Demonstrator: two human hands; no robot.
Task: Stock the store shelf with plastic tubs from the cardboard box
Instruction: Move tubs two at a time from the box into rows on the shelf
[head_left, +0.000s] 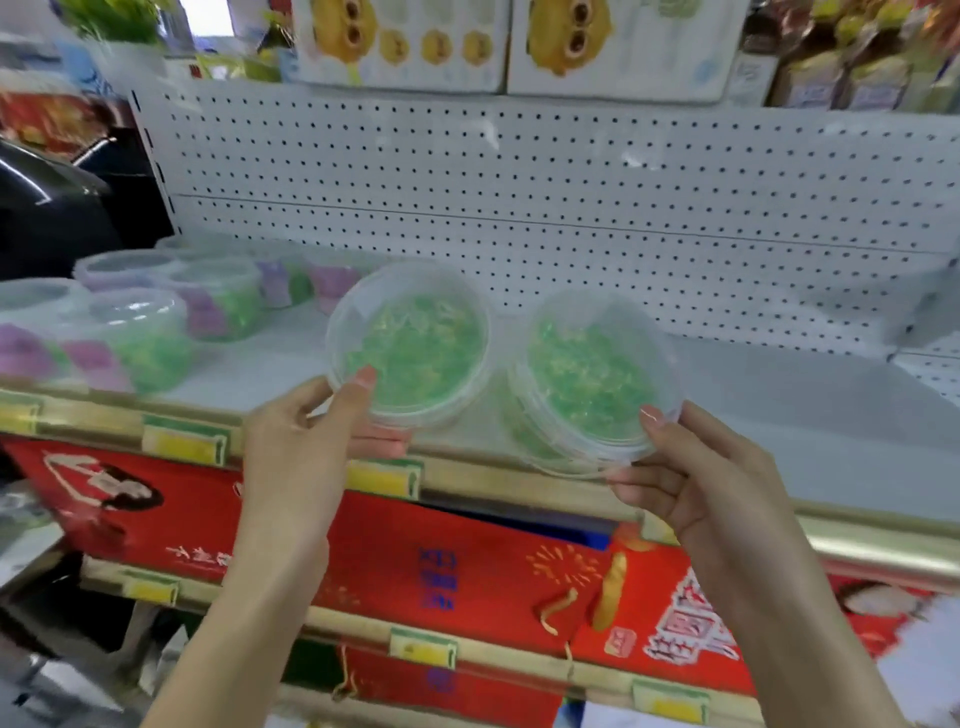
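Left hand (311, 431): pinches near rim of left tub (410, 343), thumb on clear lid, fingers curled beneath. Right hand (711, 483): grips near rim of right tub (592, 379) likewise, thumb on top, fingers below. Both tubs: filled with green matter, tilted lid toward viewer, side by side and close together, above front part of shelf (779, 415); contact with shelf not discernible. Stocked tubs (156, 322): grouped at left end of shelf, green and purple contents, well apart from right tub. Pegboard (571, 182) behind; rail (883, 545) with yellow tags along front edge; red boxes (467, 561) on tier below. No cardboard box in view. Risks, as judged: slipping from a single-edge grip and dropping past rail onto red boxes; rocking or tipping if released while tilted; knocking stocked tubs if slid left too fast; popping a lid under thumb pressure; jamming rims together on set-down.
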